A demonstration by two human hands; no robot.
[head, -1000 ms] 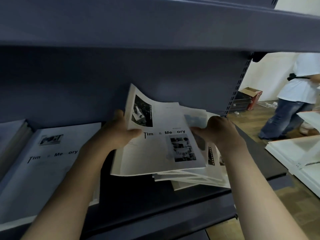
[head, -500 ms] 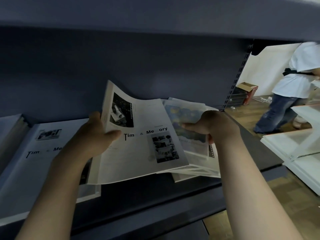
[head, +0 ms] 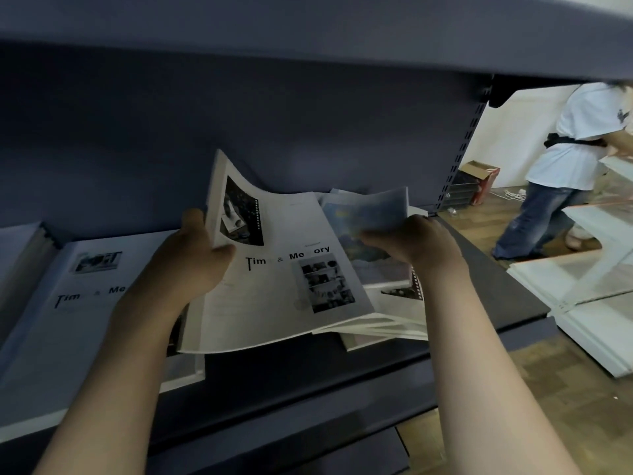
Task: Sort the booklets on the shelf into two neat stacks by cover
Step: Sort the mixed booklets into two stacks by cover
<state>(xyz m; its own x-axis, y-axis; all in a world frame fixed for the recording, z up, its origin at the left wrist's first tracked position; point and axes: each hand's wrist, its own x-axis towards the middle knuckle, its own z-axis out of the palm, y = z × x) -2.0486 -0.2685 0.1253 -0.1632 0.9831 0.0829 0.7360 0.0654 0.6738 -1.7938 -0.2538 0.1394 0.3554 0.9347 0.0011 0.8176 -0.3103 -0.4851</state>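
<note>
White "Time & Memory" booklet (head: 274,279) pinched at upper left corner by left hand (head: 191,258), lifted above loose pile (head: 394,323) on shelf (head: 308,382). Right hand (head: 411,241) now raised blue-cover booklet (head: 370,207) higher than before. Sorted stack (head: 68,303) lay left.

**Readable print on the shelf booklets**

The white booklet (head: 274,286) held up at the middle of the shelf (head: 308,382) carries a black cover title that reads "Tim", a faint "&", then "Me" and "ory", with gaps where letters are washed out. Left of that booklet, the flat white booklet (head: 68,320) lying on the shelf shows the same title in part: "Tim", a faint "&" and "Me", the rest hidden by the forearm. A small line of print above the held booklet's title is too small to read.
</note>
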